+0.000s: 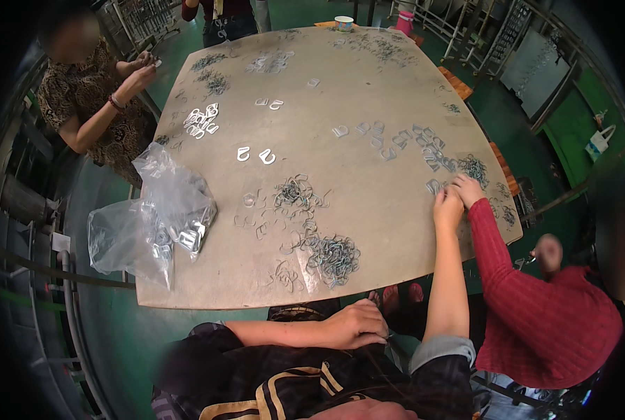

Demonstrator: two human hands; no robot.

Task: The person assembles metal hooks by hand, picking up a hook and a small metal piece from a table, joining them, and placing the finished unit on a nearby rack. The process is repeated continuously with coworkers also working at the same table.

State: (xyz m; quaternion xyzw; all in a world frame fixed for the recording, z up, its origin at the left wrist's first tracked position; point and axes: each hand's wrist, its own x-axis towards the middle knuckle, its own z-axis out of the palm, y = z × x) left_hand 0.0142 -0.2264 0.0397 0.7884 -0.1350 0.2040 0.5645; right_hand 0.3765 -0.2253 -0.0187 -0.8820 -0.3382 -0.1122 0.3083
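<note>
My left hand (358, 325) is closed in front of my body, below the table's near edge, with something small and unclear at its fingertips. My right arm stretches across the right side of the table. At its end my right hand (449, 208) has its fingers bent together on a flat grey hook-shaped piece (434, 186). Beside it, a co-worker's hand (470, 189) in a red sleeve almost touches mine. More flat grey hooks (431, 148) lie scattered just beyond, next to a pile of thin bent wire pieces (473, 168).
Wire clips (333, 259) are heaped near the table's (368, 203) front edge. A clear plastic bag (176, 203) with shiny pieces rests at the left. White hooks (201, 120) lie beyond it. Other people stand at the left and far edges; a paper cup (343, 24) sits far back.
</note>
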